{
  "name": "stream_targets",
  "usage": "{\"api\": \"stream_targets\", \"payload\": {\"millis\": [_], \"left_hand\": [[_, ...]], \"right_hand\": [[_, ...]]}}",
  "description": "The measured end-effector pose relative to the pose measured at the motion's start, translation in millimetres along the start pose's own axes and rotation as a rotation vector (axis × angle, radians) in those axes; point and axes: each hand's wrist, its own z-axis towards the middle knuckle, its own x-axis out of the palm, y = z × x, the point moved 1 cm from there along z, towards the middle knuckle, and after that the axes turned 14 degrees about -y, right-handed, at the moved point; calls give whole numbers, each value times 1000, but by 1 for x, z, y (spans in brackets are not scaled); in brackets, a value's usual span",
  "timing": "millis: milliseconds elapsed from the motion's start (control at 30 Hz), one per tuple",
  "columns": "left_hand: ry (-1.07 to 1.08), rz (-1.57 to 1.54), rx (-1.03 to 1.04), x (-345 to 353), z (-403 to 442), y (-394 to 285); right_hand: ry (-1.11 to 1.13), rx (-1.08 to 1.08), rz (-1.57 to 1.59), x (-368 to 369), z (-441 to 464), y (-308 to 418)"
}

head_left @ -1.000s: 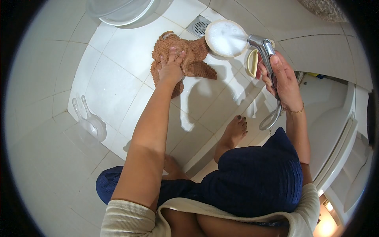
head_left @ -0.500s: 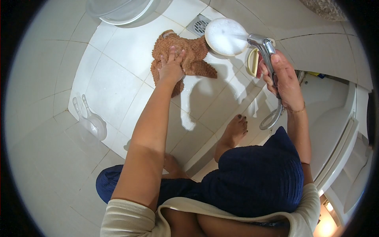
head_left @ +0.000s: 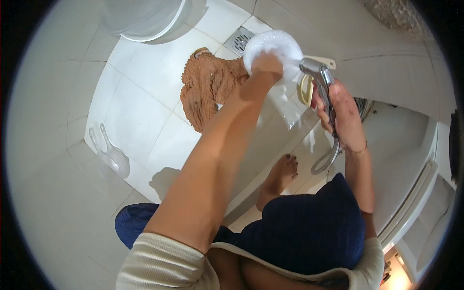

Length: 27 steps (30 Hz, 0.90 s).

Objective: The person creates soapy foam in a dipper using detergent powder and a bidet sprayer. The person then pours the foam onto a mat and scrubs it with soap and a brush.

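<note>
My right hand (head_left: 345, 113) is wrapped round a chrome handheld sprayer (head_left: 319, 72), whose head points left over a round dipper full of white foam (head_left: 285, 43). Water streams from the nozzle into the foam. My left hand (head_left: 268, 63) is down in the dipper, blurred, its fingers sunk in suds and hidden from view. Left of the dipper, a wet brown textured cloth (head_left: 203, 87) lies crumpled on the white tiles, with my left forearm crossing its right side. Below the sprayer's head, a cream-handled object (head_left: 305, 90) stands partly hidden behind my right hand.
A metal floor drain (head_left: 239, 41) sits behind the dipper. At the upper left is a translucent tub (head_left: 150, 19). A clear plastic item with two prongs (head_left: 111, 154) lies by the left wall. My foot (head_left: 280, 176) rests beside a raised tiled ledge.
My left hand has left the brown cloth and moved right into the foamy dipper. The sprayer stays in my right hand, shifted slightly down and left in view.
</note>
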Motion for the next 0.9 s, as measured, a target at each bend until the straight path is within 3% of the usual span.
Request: {"api": "stream_targets", "payload": {"millis": [33,100,133,200,233,300,333,400,433,533,567,600,667,733,800,900], "left_hand": [[-15,6,-6,5,10,7],[289,-74,-38,11,28,20],[415,-511,-238,-12,28,24],[546,-1234,-435,-68,9,41],[549,-1520,-427,-89,-4,51],[390,-967,-839,-123,-22,66],[391,-970,-841,-126,-35,73],[-183,90,-450,-122,-63,96],[-209,150,-445,-114,-73,98],[-193,188,-359,-83,-88,110],[-190,127,-484,-77,-82,111],[-194,126,-485,-76,-76,116],[-136,2,-373,-86,-63,118],[-109,-175,-425,-113,-51,116],[-128,-933,-714,-155,-44,91],[-236,-1065,-505,-198,-47,83]], "right_hand": [[2,15,2,0,1,0],[-6,60,28,-2,1,-3],[-6,61,31,-5,2,-4],[27,87,59,-11,2,-7],[21,92,65,-12,3,-8],[100,139,64,-12,1,-9],[100,141,62,-9,0,-9],[225,161,39,4,-3,-6],[258,125,17,10,-4,-5],[369,95,22,20,0,2],[371,91,18,21,-1,3],[389,91,24,22,-3,2],[409,90,30,24,-7,2],[413,63,33,25,-13,0],[399,86,60,23,-17,1],[382,74,86,17,-20,2]]}}
